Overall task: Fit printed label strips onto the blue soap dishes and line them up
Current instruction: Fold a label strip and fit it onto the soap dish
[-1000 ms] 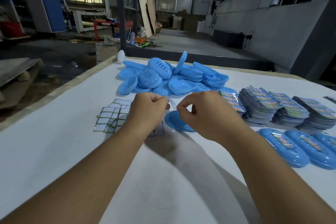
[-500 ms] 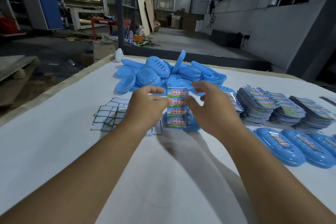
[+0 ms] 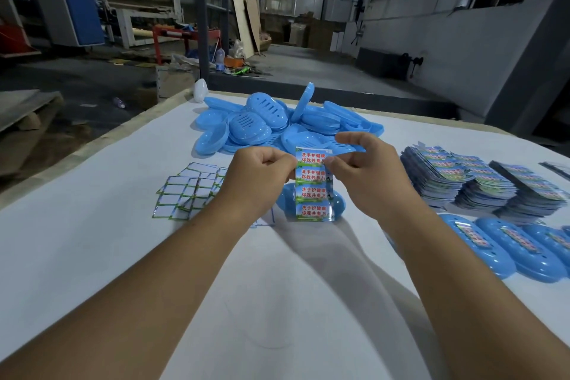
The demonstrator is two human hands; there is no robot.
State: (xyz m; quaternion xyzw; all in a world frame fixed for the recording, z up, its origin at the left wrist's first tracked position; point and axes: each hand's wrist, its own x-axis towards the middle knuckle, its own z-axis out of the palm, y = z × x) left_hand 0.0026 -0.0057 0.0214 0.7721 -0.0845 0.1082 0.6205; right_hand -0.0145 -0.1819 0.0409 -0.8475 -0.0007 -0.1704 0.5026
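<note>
Blue dish point(image 3: 337, 203) lies on the white bench point(image 3: 92, 256), partly hidden behind a label strip point(image 3: 314, 191) held upright above it. Left hand point(image 3: 259, 176) and right hand point(image 3: 367, 176) each pinch the strip's upper edges with curled fingers. Loose dishes point(image 3: 262, 129) are heaped beyond; label stacks point(image 3: 481, 185) sit right, near labelled dishes point(image 3: 509, 244). Backing sheets point(image 3: 188, 188) lie left.
</note>
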